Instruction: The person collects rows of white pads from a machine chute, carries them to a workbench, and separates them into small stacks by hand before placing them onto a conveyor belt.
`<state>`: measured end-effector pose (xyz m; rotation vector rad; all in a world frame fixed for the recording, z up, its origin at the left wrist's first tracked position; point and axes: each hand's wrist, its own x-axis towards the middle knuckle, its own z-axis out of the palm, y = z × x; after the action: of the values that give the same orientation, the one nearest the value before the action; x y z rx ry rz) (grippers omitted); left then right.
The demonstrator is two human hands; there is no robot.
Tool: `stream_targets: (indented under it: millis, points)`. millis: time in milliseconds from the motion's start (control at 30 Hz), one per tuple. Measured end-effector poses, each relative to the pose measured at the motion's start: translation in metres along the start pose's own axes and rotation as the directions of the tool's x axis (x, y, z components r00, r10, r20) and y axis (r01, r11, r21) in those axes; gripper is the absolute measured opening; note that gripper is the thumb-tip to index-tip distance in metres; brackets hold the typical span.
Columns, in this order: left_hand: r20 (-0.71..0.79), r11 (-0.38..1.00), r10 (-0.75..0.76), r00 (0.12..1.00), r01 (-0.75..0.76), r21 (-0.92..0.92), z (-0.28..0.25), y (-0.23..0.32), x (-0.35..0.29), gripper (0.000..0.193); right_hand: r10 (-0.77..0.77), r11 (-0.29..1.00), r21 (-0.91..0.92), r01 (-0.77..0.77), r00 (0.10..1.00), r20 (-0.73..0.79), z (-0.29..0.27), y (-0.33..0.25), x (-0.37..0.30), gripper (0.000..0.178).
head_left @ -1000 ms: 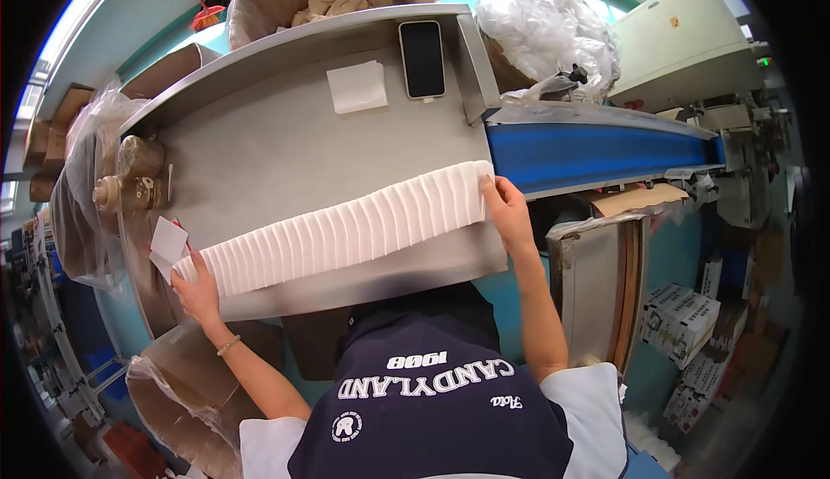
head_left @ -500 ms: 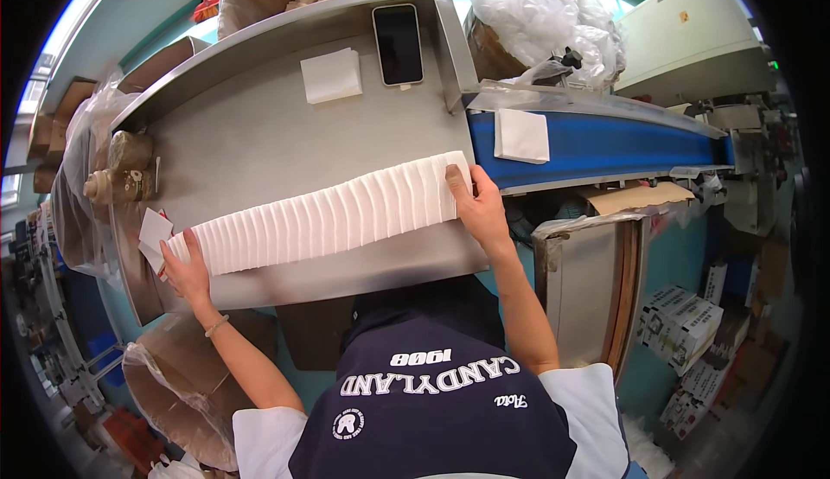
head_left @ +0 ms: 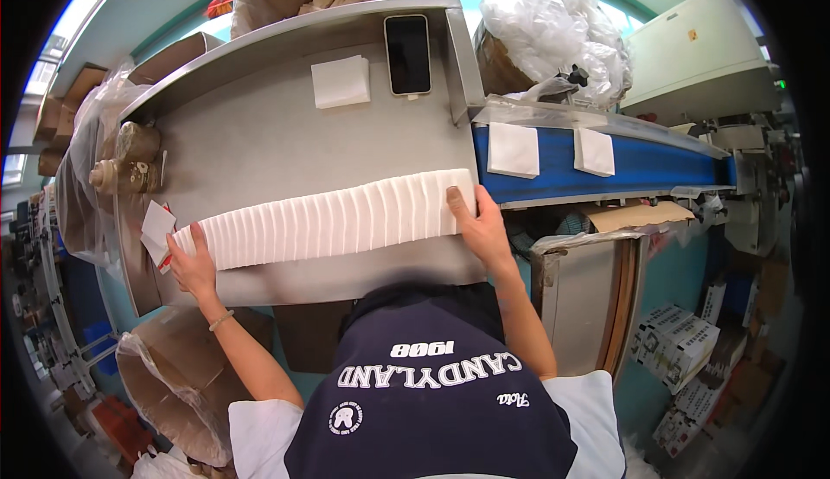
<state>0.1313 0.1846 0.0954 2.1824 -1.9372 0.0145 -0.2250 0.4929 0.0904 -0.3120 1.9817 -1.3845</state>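
A long row of white folded paper napkins (head_left: 324, 218) lies across the metal table, packed face to face like a ribbed block. My left hand (head_left: 194, 263) closes around its left end, thumb on top. At the right end my right hand (head_left: 481, 224) grips the napkins, with the thumb over the top and the fingers behind the end. Beside my left hand a white card-like piece with red edges (head_left: 157, 226) leans at the table's edge. A separate napkin stack (head_left: 341, 82) rests farther back.
A phone (head_left: 407, 55) lies near the raised back rim. On the right runs a blue conveyor belt (head_left: 657, 156) carrying two napkin stacks (head_left: 513, 150). Wrapped jars (head_left: 128, 161) stand at the left edge. Cardboard boxes (head_left: 177, 384) and a bag of clear plastic (head_left: 553, 34) surround the table.
Two napkin stacks now show on the belt where one was seen. Both hands keep their hold on the row, whose right end sits slightly lower in view. The whole view has shifted a little.
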Motion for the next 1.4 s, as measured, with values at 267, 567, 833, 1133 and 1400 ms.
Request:
stream_targets:
  millis: [267, 567, 833, 1133, 1400]
  points:
    - [-0.05, 0.996, 0.058, 0.997, -0.061, -0.067, 0.005, -0.006, -0.002, 0.085, 0.252, 0.864, 0.4, -0.307, 0.95, 0.184, -0.021, 0.011, -0.005, 0.036]
    - [-0.017, 0.992, 0.091, 0.996, -0.092, -0.084, 0.003, 0.009, -0.012, 0.08, -0.066, 0.99, -0.126, 0.069, 0.998, 0.025, -0.004, -0.001, 0.0, 0.049]
    - [0.009, 0.994, 0.066, 0.998, -0.065, -0.084, 0.001, 0.007, -0.015, 0.079, 0.303, 0.897, 0.219, -0.384, 0.895, 0.329, -0.033, 0.009, -0.007, 0.038]
    - [-0.013, 0.993, 0.089, 0.996, -0.089, -0.078, 0.005, 0.015, -0.021, 0.083, -0.102, 0.972, -0.215, 0.089, 0.993, -0.05, 0.004, -0.006, -0.001, 0.049]
    - [-0.026, 0.991, 0.107, 0.994, -0.109, -0.075, 0.002, 0.025, -0.027, 0.08, 0.313, 0.895, 0.19, -0.403, 0.872, 0.376, -0.038, 0.012, -0.003, 0.038]
